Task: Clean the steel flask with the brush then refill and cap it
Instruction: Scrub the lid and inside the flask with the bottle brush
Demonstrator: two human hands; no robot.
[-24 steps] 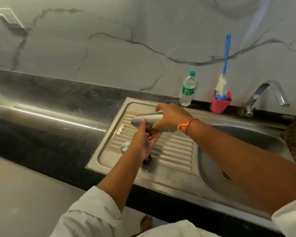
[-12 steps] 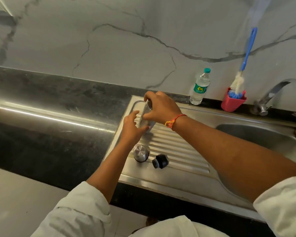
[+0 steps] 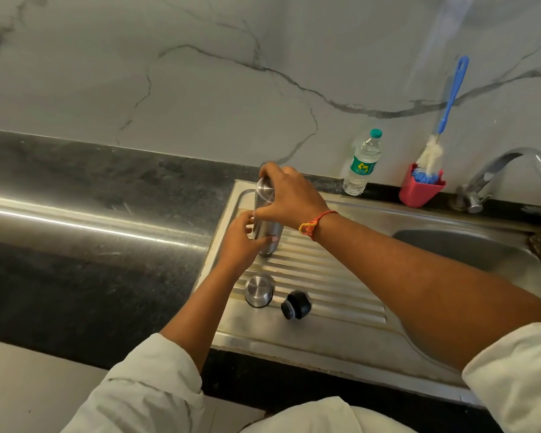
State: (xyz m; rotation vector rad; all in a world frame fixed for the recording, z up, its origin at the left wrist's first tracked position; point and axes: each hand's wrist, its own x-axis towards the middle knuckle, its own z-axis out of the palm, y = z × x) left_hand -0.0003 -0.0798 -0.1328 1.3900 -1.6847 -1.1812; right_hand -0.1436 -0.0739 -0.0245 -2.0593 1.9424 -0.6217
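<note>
You have the steel flask [image 3: 267,225] standing on the ribbed drainboard [image 3: 325,276] at centre frame, and it seems to be upside down with its flat base up, though your hands hide the lower end. Your right hand [image 3: 289,198] has its grip pinched over the top end, while your left hand [image 3: 242,242] wraps the lower body with fingers closed on the metal. The ribs give a narrow, uneven footing, so if you let go too soon the flask could tip and roll toward the sink basin [image 3: 469,254] at right. Just below it in the frame, the steel cup lid [image 3: 258,290] and the black stopper [image 3: 295,304] lie loose near the front edge; a sweep of your left forearm could knock either off the counter [image 3: 91,214]. The bottle brush [image 3: 434,145] stands in the pink holder [image 3: 420,192] at upper right, beside the plastic water bottle [image 3: 361,164], which a hasty reach could topple.
</note>
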